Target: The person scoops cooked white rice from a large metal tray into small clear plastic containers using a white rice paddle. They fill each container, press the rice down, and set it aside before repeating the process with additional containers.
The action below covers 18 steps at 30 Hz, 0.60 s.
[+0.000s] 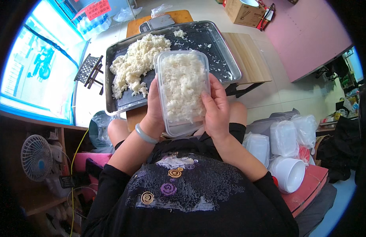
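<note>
Between my two hands is a clear plastic food container (184,89) filled with cooked white rice, tilted so its top faces me. Its left side rests in my left hand (155,103), whose wrist wears a pale bangle. My right hand (215,108) grips the right side, thumb over the front. Whether a lid covers the rice, I cannot tell. Beyond the container lies a large dark metal tray (200,32); a big mound of rice (141,56) fills its left part, and a small clump (180,33) and loose grains lie farther right.
Behind the tray, a digital scale (157,23) sits on a wooden stool (183,16). A wood-topped table (248,59) extends at the right. Wrapped stacks of plastic containers (283,137) and white bowls (288,174) are at my right. A fan (37,157) stands on the left shelf.
</note>
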Motion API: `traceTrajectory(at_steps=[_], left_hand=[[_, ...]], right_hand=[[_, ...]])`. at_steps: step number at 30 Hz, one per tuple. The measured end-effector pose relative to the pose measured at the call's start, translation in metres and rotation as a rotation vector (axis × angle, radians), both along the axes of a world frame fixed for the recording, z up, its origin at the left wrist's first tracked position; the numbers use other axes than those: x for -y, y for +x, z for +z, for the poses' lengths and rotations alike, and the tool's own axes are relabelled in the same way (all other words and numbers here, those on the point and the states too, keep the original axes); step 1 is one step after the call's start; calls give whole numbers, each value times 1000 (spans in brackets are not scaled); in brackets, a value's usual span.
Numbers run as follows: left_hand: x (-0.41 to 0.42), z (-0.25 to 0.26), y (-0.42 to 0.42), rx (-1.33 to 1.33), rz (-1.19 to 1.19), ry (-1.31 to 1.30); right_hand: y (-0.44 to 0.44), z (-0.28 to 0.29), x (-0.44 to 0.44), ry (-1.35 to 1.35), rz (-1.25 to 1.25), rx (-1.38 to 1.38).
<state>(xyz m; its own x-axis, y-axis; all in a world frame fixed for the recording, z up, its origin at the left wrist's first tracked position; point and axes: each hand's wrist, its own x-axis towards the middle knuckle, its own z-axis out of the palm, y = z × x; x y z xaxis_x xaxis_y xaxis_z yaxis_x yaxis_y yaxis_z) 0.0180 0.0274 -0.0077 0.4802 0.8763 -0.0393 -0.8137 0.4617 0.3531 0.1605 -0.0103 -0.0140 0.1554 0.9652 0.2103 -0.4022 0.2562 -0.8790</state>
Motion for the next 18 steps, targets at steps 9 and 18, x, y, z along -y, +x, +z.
traceTrajectory(at_steps=[9,18], left_hand=[[-3,-3,-2,78,-41,83],[30,44,-15,-414,-64,349]], right_hand=[[-4,5,-10,91,-103,144],[3,16,-14,63,-227,207]])
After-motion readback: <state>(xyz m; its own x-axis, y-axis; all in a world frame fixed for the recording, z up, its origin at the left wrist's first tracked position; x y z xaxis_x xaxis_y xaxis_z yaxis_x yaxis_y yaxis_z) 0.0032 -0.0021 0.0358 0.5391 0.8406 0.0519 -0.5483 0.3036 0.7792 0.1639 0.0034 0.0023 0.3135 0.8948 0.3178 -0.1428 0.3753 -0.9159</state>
